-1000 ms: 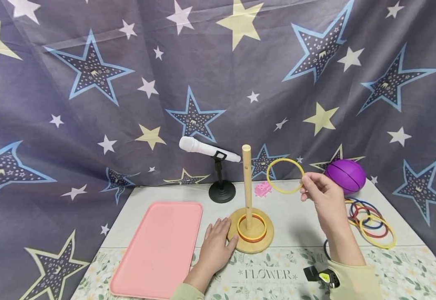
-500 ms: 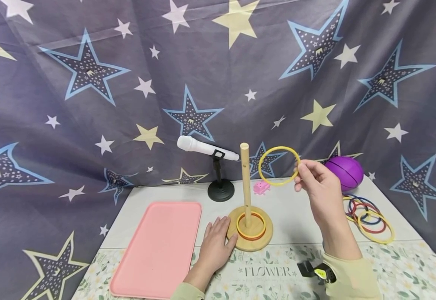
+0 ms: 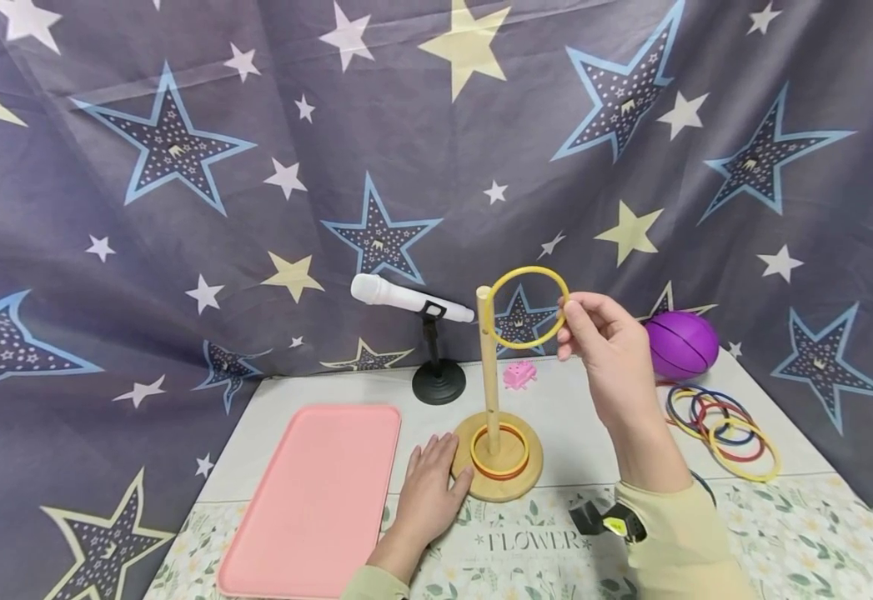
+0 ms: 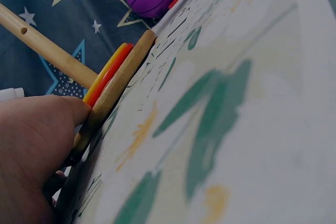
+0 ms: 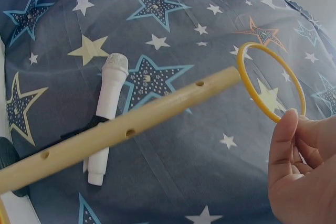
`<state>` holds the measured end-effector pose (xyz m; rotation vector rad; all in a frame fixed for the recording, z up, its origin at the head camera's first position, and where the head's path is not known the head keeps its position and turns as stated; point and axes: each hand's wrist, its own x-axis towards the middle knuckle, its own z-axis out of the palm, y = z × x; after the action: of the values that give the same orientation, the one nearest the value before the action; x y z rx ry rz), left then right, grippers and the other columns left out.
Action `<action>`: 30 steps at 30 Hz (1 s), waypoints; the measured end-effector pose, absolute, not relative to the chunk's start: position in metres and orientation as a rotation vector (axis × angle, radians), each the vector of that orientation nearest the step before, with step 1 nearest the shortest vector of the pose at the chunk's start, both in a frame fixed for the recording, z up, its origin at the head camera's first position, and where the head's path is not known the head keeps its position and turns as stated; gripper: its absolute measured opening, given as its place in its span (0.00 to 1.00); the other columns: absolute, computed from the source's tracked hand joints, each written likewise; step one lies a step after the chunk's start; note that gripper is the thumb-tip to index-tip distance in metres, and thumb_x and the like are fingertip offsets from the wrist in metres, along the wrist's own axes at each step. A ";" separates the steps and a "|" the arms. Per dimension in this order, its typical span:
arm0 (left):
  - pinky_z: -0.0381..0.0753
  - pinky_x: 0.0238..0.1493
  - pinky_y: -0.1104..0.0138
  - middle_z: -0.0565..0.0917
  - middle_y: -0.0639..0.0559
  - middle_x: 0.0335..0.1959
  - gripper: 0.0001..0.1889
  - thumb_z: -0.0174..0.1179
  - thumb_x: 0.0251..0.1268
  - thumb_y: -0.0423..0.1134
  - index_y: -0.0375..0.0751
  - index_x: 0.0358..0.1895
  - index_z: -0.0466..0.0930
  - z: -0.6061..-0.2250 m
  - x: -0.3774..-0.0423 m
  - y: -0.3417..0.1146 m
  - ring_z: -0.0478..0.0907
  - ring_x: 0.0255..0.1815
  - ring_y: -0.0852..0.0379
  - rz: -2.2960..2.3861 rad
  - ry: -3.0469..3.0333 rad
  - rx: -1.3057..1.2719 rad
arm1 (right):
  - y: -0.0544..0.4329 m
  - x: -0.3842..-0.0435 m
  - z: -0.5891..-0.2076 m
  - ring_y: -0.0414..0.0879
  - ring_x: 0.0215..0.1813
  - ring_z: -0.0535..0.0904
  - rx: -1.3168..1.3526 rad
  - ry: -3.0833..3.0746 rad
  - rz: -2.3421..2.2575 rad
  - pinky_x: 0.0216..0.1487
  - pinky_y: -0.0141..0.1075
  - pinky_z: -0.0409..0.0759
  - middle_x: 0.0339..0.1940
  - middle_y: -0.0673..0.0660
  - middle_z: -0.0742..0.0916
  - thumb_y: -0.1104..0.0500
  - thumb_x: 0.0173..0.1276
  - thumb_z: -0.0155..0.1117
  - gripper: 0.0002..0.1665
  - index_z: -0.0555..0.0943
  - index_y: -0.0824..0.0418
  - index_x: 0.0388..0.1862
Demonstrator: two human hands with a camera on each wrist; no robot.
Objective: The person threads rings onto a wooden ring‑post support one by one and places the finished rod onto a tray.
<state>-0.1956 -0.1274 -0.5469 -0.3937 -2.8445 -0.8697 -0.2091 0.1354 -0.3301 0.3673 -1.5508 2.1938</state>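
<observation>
My right hand (image 3: 612,354) pinches a yellow ring (image 3: 524,343) between thumb and fingers, held up near the top of a wooden peg (image 3: 490,375). In the head view the ring's left side overlaps the peg's upper end; the right wrist view has the ring (image 5: 302,88) just past the peg's tip (image 5: 231,77). The peg stands upright on a round wooden base (image 3: 507,492). Around its foot lie a yellow ring (image 3: 524,458) and a red ring (image 3: 501,477), stacked. My left hand (image 3: 428,492) rests flat at the base's left edge, its thumb (image 4: 73,109) against the rim.
A pink tray (image 3: 316,492) lies at left. Behind the peg are a white microphone (image 3: 409,297) on a black stand (image 3: 439,382) and a small pink toy (image 3: 519,375). At right sit a purple ball (image 3: 681,344) and several loose rings (image 3: 744,477). A starry curtain (image 3: 256,208) hangs behind.
My right hand has moved left and slightly up with the yellow ring, from beside the peg to its top. The left hand has stayed at the base.
</observation>
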 end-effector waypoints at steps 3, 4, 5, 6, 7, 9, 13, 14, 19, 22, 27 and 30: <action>0.49 0.88 0.38 0.72 0.37 0.82 0.33 0.61 0.85 0.50 0.32 0.81 0.72 -0.546 -0.195 -0.127 0.62 0.86 0.35 -0.872 -2.844 -0.386 | 0.127 -0.212 -0.328 0.41 0.33 0.82 0.384 -1.542 2.200 0.31 0.29 0.87 0.42 0.60 0.87 0.62 0.84 0.68 0.10 0.85 0.70 0.54; 0.49 0.88 0.37 0.72 0.37 0.82 0.33 0.61 0.85 0.50 0.32 0.81 0.72 -0.546 -0.195 -0.127 0.62 0.86 0.35 -0.874 -2.840 -0.386 | 0.125 -0.212 -0.327 0.41 0.33 0.82 0.387 -1.545 2.200 0.31 0.29 0.87 0.42 0.59 0.88 0.62 0.84 0.68 0.11 0.85 0.71 0.54; 0.49 0.88 0.37 0.72 0.37 0.82 0.33 0.61 0.85 0.50 0.32 0.81 0.72 -0.546 -0.195 -0.127 0.62 0.86 0.35 -0.876 -2.838 -0.385 | 0.123 -0.213 -0.327 0.41 0.33 0.82 0.390 -1.545 2.204 0.32 0.29 0.87 0.42 0.60 0.87 0.63 0.84 0.67 0.11 0.84 0.71 0.54; 0.49 0.88 0.37 0.73 0.37 0.82 0.33 0.61 0.85 0.50 0.32 0.81 0.72 -0.546 -0.195 -0.127 0.62 0.86 0.35 -0.880 -2.833 -0.386 | 0.120 -0.214 -0.326 0.41 0.33 0.82 0.389 -1.549 2.204 0.32 0.29 0.87 0.42 0.59 0.87 0.63 0.84 0.67 0.11 0.84 0.71 0.54; 0.48 0.88 0.37 0.72 0.37 0.82 0.33 0.61 0.85 0.49 0.32 0.81 0.72 -0.546 -0.195 -0.127 0.62 0.86 0.35 -0.878 -2.836 -0.384 | 0.118 -0.215 -0.326 0.41 0.33 0.82 0.386 -1.554 2.202 0.32 0.29 0.87 0.41 0.58 0.88 0.63 0.84 0.67 0.11 0.84 0.71 0.54; 0.49 0.88 0.37 0.73 0.36 0.82 0.33 0.61 0.85 0.49 0.32 0.81 0.72 -0.546 -0.195 -0.127 0.62 0.86 0.35 -0.882 -2.829 -0.386 | 0.114 -0.216 -0.327 0.41 0.33 0.82 0.377 -1.560 2.197 0.33 0.29 0.87 0.40 0.57 0.88 0.62 0.84 0.67 0.11 0.84 0.71 0.54; 0.48 0.88 0.38 0.72 0.37 0.82 0.33 0.61 0.85 0.49 0.33 0.81 0.71 -0.545 -0.196 -0.127 0.61 0.87 0.36 -0.881 -2.848 -0.381 | 0.107 -0.220 -0.329 0.40 0.31 0.82 0.356 -1.561 2.188 0.32 0.29 0.87 0.37 0.56 0.87 0.62 0.84 0.68 0.13 0.84 0.73 0.55; 0.48 0.88 0.38 0.72 0.37 0.82 0.33 0.61 0.85 0.49 0.33 0.81 0.71 -0.545 -0.195 -0.127 0.61 0.87 0.36 -0.886 -2.850 -0.380 | 0.106 -0.220 -0.330 0.40 0.31 0.82 0.351 -1.558 2.189 0.32 0.29 0.87 0.37 0.56 0.87 0.62 0.84 0.68 0.13 0.84 0.73 0.55; 0.47 0.88 0.38 0.71 0.38 0.83 0.33 0.60 0.85 0.49 0.33 0.82 0.71 -0.547 -0.195 -0.127 0.60 0.87 0.37 -0.889 -2.867 -0.374 | 0.099 -0.224 -0.337 0.40 0.30 0.82 0.311 -1.570 2.200 0.32 0.29 0.87 0.33 0.54 0.86 0.62 0.83 0.69 0.12 0.84 0.71 0.54; 0.47 0.88 0.38 0.71 0.38 0.83 0.33 0.60 0.85 0.49 0.34 0.82 0.71 -0.547 -0.196 -0.127 0.60 0.87 0.37 -0.879 -2.868 -0.374 | 0.096 -0.224 -0.341 0.40 0.30 0.81 0.279 -1.587 2.199 0.32 0.29 0.87 0.32 0.53 0.86 0.62 0.83 0.69 0.12 0.84 0.71 0.55; 0.48 0.88 0.39 0.71 0.38 0.83 0.33 0.60 0.85 0.50 0.34 0.82 0.71 -0.548 -0.197 -0.127 0.61 0.87 0.37 -0.867 -2.865 -0.376 | 0.092 -0.225 -0.344 0.40 0.30 0.81 0.237 -1.606 2.195 0.32 0.29 0.87 0.32 0.53 0.86 0.61 0.83 0.69 0.12 0.85 0.69 0.54; 0.48 0.88 0.39 0.72 0.38 0.83 0.33 0.60 0.86 0.50 0.34 0.82 0.71 -0.548 -0.197 -0.127 0.61 0.87 0.37 -0.861 -2.863 -0.377 | 0.091 -0.226 -0.346 0.40 0.30 0.81 0.215 -1.620 2.198 0.32 0.29 0.87 0.32 0.53 0.86 0.60 0.84 0.69 0.12 0.85 0.69 0.55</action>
<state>-0.1972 -0.1275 -0.5484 -0.3774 -2.8633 -0.8608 -0.2258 0.0914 -0.3460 0.2151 -1.6201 2.1981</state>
